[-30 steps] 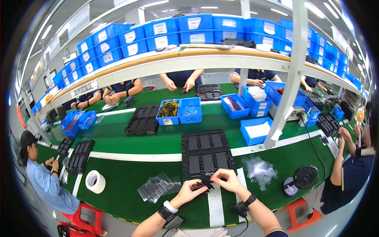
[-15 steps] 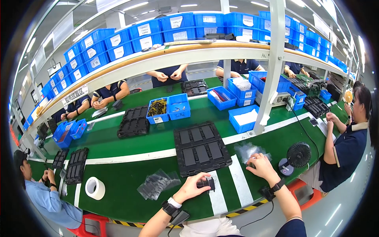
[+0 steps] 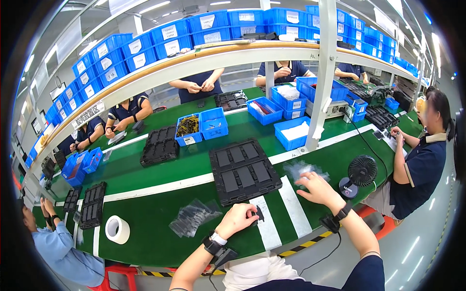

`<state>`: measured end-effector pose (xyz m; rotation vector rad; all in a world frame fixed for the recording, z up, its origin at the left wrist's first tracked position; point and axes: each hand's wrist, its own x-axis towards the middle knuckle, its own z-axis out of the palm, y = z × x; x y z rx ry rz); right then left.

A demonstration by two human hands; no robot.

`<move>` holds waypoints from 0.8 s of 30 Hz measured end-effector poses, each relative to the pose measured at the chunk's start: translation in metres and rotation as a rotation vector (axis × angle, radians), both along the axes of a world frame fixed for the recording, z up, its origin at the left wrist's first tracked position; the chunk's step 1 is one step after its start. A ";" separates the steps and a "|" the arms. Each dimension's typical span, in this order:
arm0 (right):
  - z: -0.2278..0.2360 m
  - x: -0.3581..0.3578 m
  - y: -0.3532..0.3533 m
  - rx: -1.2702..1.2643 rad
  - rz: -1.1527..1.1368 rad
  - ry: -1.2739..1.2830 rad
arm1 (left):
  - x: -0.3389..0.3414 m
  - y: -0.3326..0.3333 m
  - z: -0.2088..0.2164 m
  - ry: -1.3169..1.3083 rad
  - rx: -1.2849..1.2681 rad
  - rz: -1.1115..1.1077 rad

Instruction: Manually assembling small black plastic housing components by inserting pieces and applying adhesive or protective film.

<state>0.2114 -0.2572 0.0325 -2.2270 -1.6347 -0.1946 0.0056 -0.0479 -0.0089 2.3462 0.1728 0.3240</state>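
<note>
My left hand (image 3: 236,220) is closed around a small flat black part (image 3: 259,214), over a white strip on the green bench; the fingers hide some of the part. My right hand (image 3: 318,189) hovers at the near edge of a heap of clear plastic films (image 3: 305,169), fingers apart with nothing visible in them. Just beyond my left hand lies a black tray (image 3: 244,170) with dark flat pieces in its pockets. A second spread of clear films (image 3: 194,218) rests on the bench to the left of my left hand.
A roll of white tape (image 3: 117,229) stands at the left. A small black fan (image 3: 361,170) is at the right, beside a white post (image 3: 324,82). Blue bins (image 3: 214,124) stand farther back. Co-workers sit or stand around the bench, one close on the right (image 3: 420,160).
My right hand has moved away from the bench's near side toward the clear films, and its fingers have spread. My left hand keeps the black part, its fingers now curled further over it.
</note>
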 end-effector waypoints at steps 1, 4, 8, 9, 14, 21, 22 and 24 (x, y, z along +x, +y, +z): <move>0.006 -0.002 0.013 -0.002 0.002 -0.001 | 0.000 0.002 -0.002 0.030 -0.036 -0.033; 0.009 -0.004 0.053 -0.055 0.184 0.148 | 0.001 0.007 -0.009 0.064 -0.127 -0.035; -0.006 -0.003 0.099 0.015 0.357 0.299 | -0.002 0.003 -0.003 0.080 -0.100 -0.060; -0.013 0.000 0.108 0.026 0.406 0.399 | -0.002 -0.001 -0.002 0.083 -0.102 -0.063; -0.039 -0.002 0.144 0.035 0.350 0.615 | -0.004 0.000 -0.004 0.043 -0.089 -0.099; -0.050 -0.012 0.144 0.167 0.094 0.507 | -0.005 0.000 0.000 0.090 -0.100 -0.085; -0.048 -0.014 0.146 0.181 0.067 0.502 | -0.005 0.000 0.001 0.088 -0.109 -0.086; -0.046 -0.017 0.149 0.171 0.024 0.477 | -0.006 0.000 0.002 0.092 -0.124 -0.080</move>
